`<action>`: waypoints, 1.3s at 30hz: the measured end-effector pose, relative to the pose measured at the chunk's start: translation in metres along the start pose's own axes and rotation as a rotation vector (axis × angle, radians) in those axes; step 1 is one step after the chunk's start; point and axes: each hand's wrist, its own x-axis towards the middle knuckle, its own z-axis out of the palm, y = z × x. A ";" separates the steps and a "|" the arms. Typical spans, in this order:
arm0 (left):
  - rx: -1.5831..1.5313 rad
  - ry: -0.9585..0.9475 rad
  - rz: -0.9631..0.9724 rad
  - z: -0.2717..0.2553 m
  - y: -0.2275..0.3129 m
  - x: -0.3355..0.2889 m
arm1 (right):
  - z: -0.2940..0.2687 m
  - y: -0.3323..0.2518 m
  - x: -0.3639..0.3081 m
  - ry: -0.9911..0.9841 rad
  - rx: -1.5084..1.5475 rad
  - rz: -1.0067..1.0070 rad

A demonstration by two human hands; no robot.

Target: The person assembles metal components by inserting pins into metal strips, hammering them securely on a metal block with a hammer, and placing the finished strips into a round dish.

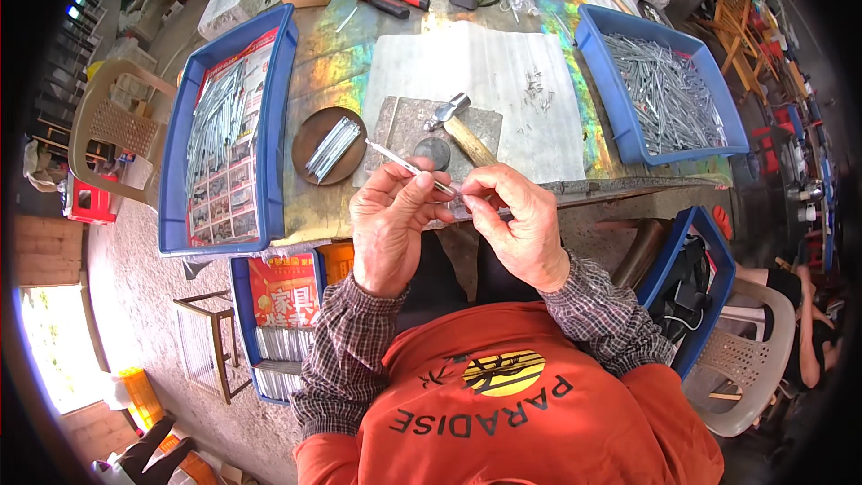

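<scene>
Slim silver rod [395, 159] sits in our left hand [388, 232], pinched between thumb and fingers, its free tip aimed at ten o'clock. Our right hand [528, 235] is closed in a fingertip pinch by the rod's near end; we cannot tell what small piece, if any, those fingertips cover. Both hands appear at the near edge of the surface [323, 63], so a loosened pinch could let the rod drop past it. Uneven pressure between the hands might also skew the rod. At twelve o'clock a hammer [471, 141] rests on a grey slab [404, 126], its handle end near our right knuckles; an outward nudge could shift it. Rods in the brown dish [309, 131] at ten o'clock might spill if bumped, and loose bits [536, 92] towards one o'clock could scatter if the white sheet [413, 63] were tugged.
</scene>
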 end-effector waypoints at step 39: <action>0.068 0.032 0.277 0.001 -0.022 -0.007 | 0.014 0.005 -0.007 0.089 -0.115 -0.047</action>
